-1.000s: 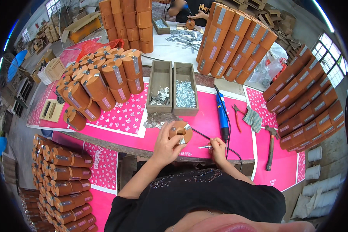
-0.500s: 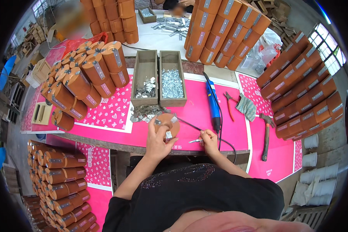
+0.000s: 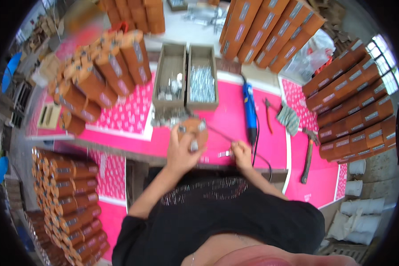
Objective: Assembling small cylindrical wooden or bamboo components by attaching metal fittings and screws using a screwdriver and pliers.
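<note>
My left hand (image 3: 180, 154) is closed around a round, brown-orange canister (image 3: 198, 129) at the table's near edge. Small metal fittings show on its upward face, one of them beside my fingers. To the right, my right hand (image 3: 241, 156) pinches a small silver metal piece (image 3: 224, 154), which sticks out leftward; motion blur hides its exact kind. Beyond my hands stand two wooden boxes: the left box (image 3: 159, 73) holds small metal plates, the right box (image 3: 214, 91) a heap of screws (image 3: 202, 84). A blue corded power screwdriver (image 3: 249, 106) lies beyond my right hand.
Red-handled pliers (image 3: 269, 117), a grey-green knitted glove (image 3: 288, 119) and a hammer (image 3: 308, 157) lie at right. Brown canisters are stacked at the left (image 3: 93, 80), lower left (image 3: 66, 199), back (image 3: 257, 33) and right (image 3: 350, 106). A black cord (image 3: 264, 162) crosses near my right hand.
The whole view has shifted and blurred, so the table's far things sit higher in it. Both hands keep their holds, with the canister and metal piece barely moved.
</note>
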`<state>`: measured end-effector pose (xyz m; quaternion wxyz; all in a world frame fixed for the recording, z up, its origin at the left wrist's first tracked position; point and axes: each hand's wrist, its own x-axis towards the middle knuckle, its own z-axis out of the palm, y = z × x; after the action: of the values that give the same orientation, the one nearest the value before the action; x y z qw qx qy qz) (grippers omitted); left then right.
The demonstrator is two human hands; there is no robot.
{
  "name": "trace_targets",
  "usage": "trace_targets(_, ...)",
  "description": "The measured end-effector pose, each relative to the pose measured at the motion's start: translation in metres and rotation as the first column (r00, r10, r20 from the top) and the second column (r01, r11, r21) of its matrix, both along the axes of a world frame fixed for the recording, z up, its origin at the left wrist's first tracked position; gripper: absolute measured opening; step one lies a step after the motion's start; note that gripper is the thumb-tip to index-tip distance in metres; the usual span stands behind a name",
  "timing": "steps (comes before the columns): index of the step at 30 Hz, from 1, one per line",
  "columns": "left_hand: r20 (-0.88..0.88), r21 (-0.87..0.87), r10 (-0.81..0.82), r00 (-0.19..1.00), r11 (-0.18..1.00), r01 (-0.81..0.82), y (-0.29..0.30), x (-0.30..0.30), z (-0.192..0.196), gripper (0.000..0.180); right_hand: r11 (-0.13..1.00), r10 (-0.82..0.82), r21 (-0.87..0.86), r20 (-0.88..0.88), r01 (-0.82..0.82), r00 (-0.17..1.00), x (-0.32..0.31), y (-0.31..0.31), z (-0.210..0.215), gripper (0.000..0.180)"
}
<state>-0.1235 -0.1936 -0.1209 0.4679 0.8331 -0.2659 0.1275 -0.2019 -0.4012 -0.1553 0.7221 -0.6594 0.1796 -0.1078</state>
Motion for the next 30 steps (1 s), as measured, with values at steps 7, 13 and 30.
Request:
trace_targets(7,-0.057,-0.058,-0.044,0.997,0.998,0.041,0.008,0.005,0.015,0.092,0.999,0.009,0.042,-0.014,-0.009,1.0,0.004,-0.004,0.009,0.026)
trace_targets(13,-0.28,-0.309,-0.125,0.952,0.951,0.034,0.015,0.008,0.012,0.099,0.994,0.048,0.093,0.014,-0.049,0.999,0.005,-0.004,0.002,0.024)
trace_targets(30,-0.001,-0.067,0.154,0.988,0.986,-0.154,0.081,-0.008,0.065,0.079,1.0,0.017,0.018,0.024,-0.017,1.0,0.0,-0.007,-0.003,0.023)
